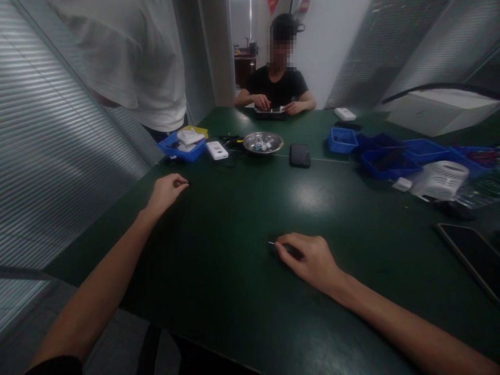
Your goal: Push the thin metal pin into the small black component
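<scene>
Over the left part of the green table (230,208), my left hand (166,194) is closed in a pinch. Whatever its fingertips hold, if anything, is too small to make out. Nearest to it are a blue tray (191,154) with white and yellow items and a white power bank (217,150). My right hand (312,258) is low over the middle of the table, thumb and index finger pinched on a small thin light-coloured piece (271,242). Only the tip of that piece shows.
Further back are a metal dish (250,147) holding small white parts and a black phone (300,155). Blue bins (342,140) and a white vented housing (441,177) crowd the right; a tablet-like device (474,255) lies nearer. One person (277,83) sits opposite; another (136,62) stands left.
</scene>
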The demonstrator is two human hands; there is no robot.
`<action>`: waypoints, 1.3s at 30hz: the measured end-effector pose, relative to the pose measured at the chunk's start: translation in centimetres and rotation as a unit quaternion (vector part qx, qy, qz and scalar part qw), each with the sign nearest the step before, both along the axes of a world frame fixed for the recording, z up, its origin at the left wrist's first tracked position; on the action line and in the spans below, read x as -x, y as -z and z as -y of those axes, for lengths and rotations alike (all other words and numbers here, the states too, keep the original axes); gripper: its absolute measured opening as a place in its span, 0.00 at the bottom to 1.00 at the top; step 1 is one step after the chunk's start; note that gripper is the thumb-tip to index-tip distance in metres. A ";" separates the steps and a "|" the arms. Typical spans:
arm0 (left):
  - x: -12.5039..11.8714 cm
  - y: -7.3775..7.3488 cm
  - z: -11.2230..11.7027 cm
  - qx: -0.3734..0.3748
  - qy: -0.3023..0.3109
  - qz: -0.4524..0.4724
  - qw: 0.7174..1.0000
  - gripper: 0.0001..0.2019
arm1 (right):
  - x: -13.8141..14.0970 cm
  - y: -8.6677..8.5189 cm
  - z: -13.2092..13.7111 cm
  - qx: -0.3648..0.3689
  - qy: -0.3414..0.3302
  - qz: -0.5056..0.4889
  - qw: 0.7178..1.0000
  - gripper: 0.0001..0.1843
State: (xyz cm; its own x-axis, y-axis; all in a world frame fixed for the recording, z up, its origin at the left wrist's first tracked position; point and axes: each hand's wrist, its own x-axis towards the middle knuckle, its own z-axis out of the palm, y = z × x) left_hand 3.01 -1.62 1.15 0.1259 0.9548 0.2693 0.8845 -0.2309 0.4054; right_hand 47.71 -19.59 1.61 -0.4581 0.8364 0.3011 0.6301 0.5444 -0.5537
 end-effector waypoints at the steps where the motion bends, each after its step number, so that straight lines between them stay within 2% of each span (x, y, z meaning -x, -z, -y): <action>1: -1.0 -0.4 0.4 0.024 0.024 0.004 0.999 0.12 | 0.0 0.0 0.0 -0.002 0.001 -0.001 1.000 0.14; 4: -6.2 -1.4 2.9 0.080 0.166 0.019 0.983 0.11 | 0.1 0.0 -0.1 -0.003 0.011 -0.002 1.000 0.14; 7: -12.8 -1.5 6.6 0.109 0.340 0.064 0.932 0.08 | 0.1 0.1 -0.2 -0.002 0.024 -0.001 1.000 0.13; 10: -17.8 -0.8 9.9 0.118 0.419 0.102 0.895 0.05 | 0.1 0.3 -0.3 -0.002 0.033 -0.002 0.999 0.13; 12: -19.3 -0.5 11.2 0.126 0.428 0.117 0.887 0.05 | 0.1 0.4 -0.4 -0.005 0.032 -0.004 0.999 0.13; 16: -19.5 -0.4 11.6 0.142 0.415 0.138 0.888 0.06 | 0.1 0.5 -0.5 -0.011 0.035 -0.001 0.999 0.13; 21: -19.0 -0.7 11.5 0.150 0.405 0.150 0.889 0.13 | 0.1 0.3 -0.5 -0.009 0.047 0.004 0.999 0.12; 26: -19.2 -0.6 11.6 0.133 0.416 0.128 0.890 0.08 | 0.2 0.2 -0.4 -0.016 0.043 0.024 0.999 0.13; 33: -19.3 -0.5 11.4 0.132 0.426 0.114 0.888 0.08 | 0.2 0.5 -0.5 -0.015 0.039 0.055 0.998 0.12; 39: -19.3 -0.2 11.3 0.130 0.430 0.107 0.887 0.09 | 0.6 0.4 -0.7 -0.018 0.010 0.014 1.000 0.12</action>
